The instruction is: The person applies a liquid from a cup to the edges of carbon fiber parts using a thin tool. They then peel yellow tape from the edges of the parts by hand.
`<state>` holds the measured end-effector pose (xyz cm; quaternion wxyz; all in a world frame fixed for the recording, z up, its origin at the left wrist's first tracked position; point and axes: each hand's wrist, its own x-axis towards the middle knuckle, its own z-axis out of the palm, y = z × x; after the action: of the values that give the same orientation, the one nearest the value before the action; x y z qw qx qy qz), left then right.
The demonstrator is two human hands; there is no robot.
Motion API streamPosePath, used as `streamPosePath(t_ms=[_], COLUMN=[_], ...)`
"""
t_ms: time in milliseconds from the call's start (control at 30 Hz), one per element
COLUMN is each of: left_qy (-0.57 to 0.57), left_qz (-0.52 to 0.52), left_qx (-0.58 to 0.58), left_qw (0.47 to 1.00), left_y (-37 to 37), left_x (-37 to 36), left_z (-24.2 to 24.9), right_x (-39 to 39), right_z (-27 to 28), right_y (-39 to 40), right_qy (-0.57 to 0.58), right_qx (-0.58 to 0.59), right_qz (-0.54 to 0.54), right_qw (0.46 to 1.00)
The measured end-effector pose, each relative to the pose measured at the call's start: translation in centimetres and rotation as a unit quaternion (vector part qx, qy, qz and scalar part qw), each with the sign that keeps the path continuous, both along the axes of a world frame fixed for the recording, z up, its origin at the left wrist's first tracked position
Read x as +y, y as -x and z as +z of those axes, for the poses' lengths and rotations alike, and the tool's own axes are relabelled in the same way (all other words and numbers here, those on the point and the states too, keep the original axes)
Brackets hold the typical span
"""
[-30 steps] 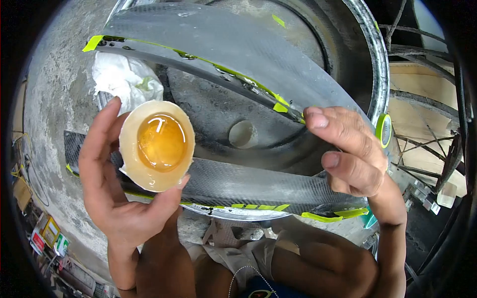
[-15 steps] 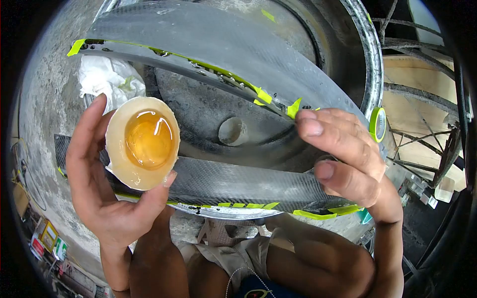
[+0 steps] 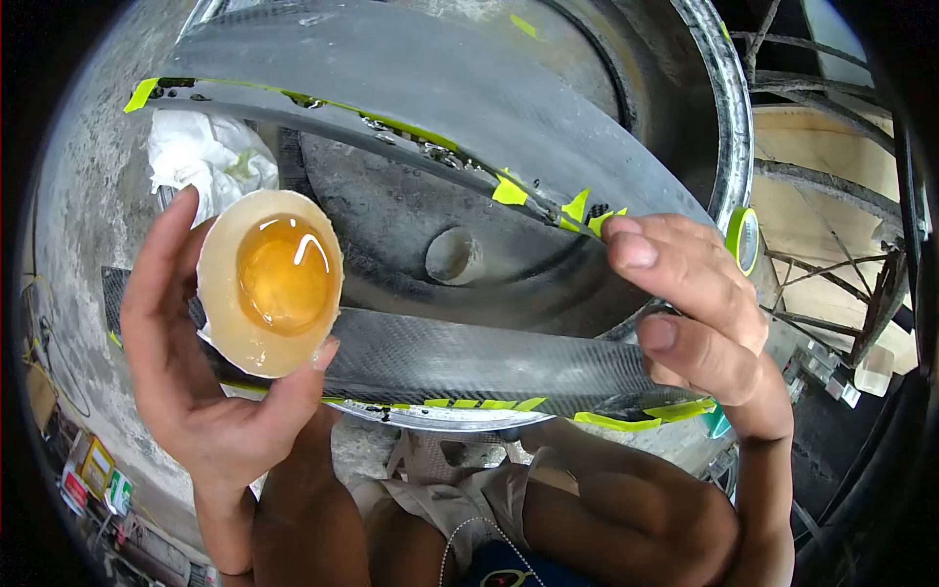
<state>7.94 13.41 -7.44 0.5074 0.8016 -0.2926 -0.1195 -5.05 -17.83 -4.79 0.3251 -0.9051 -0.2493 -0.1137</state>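
Note:
My left hand [image 3: 210, 391] is closed around a cup [image 3: 220, 293] with a pale, ragged rim, tilted toward me. Clear amber liquid [image 3: 284, 279] pools inside it. At the right, my right hand [image 3: 699, 303] has its fingers loosely bent, with thumb and fingertips apart and nothing visible between them. Its fingertips are right at the yellow-green tape [image 3: 575, 207] on the end of a long grey carbon-fibre part [image 3: 421, 73]. Glossy dark patches run along that part's taped edge. A second carbon-fibre piece [image 3: 469, 357], also taped, lies nearer me, below both hands.
Both pieces rest over a large round metal rim [image 3: 729, 108]. A roll of green tape [image 3: 745, 240] stands on its right side. Crumpled white cloth [image 3: 210, 157] lies behind the cup. Dark metal bars [image 3: 831, 186] stand at the far right; small boxes [image 3: 96, 465] sit lower left.
My right hand has shifted slightly right, showing more of the tape by its fingertips. The left hand and cup have moved a little left in view.

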Motion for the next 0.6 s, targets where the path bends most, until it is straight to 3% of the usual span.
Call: streamPosePath(t_ms=[400,600], left_qy=[0.017,0.009], left_qz=[-0.006,-0.004], left_qx=[-0.018,-0.003], left_qw=[1.0,1.0], left_y=[0.0,0.0], left_x=[0.1,0.3], left_z=[-0.3,-0.2], right_x=[0.0,0.4], right_z=[-1.2,1.7], right_y=[0.9,1.8], right_qy=[-0.043,0.073], right_qx=[-0.096,0.054], right_qz=[0.0,-0.012], right_qw=[0.994,0.996])
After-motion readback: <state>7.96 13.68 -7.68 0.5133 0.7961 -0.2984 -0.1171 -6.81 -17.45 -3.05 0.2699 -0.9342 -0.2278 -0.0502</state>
